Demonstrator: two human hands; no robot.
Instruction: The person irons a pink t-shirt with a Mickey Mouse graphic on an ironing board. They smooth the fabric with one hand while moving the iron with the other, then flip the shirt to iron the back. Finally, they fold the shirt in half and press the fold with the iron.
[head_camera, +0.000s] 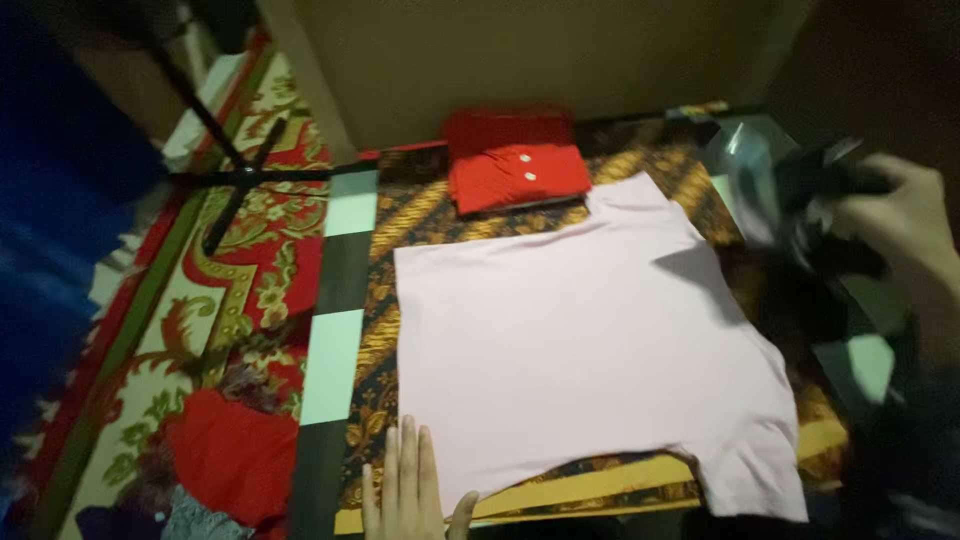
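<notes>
From the head camera, your left hand (408, 488) lies flat at the bottom edge, fingers straight and close together, palm down on the patterned batik cloth (440, 215), its fingertips touching the lower left edge of the pale pink shirt (580, 350). The shirt is spread flat across the middle of the cloth, one sleeve toward the lower right. Your right hand (905, 225) is at the right edge, blurred, curled around dark fabric (825, 185). A folded red garment (518, 172) lies just beyond the shirt's far edge. A red patterned carpet (250, 270) runs along the left.
</notes>
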